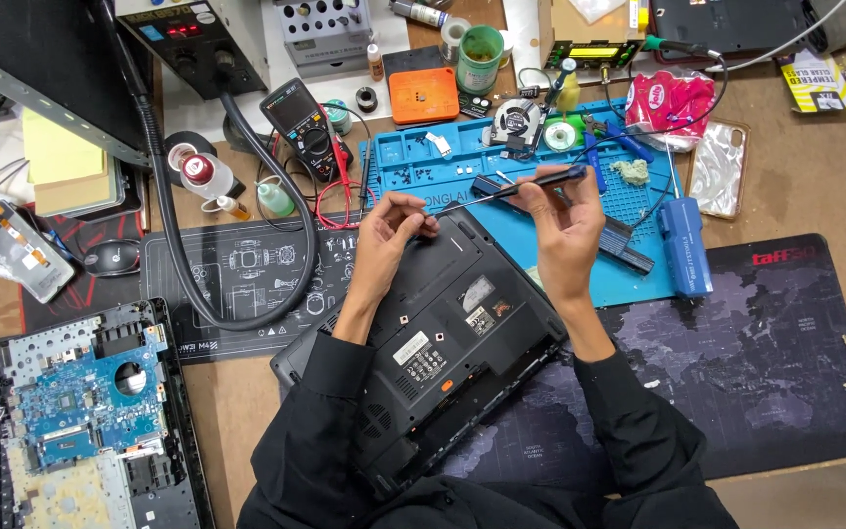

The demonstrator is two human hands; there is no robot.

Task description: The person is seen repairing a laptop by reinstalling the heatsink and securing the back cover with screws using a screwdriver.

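Fingers of the right hand (562,211) are pinching a slim dark screwdriver (516,188) while the left hand (396,217), fingertips curled together, is hovering over the upturned black laptop (433,333), whose base cover is still sitting in place, battery bay already empty.

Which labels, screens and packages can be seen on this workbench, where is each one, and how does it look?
Laptop stickers: white and dark rectangles on its black underside, below the left hand and right hand.
Multimeter screen: dark rectangle, upper left of centre.
Bench unit display: small red lit digits, top left.
Yellow-green display: narrow strip, top right.
Pink bag: crumpled, right of the blue mat.
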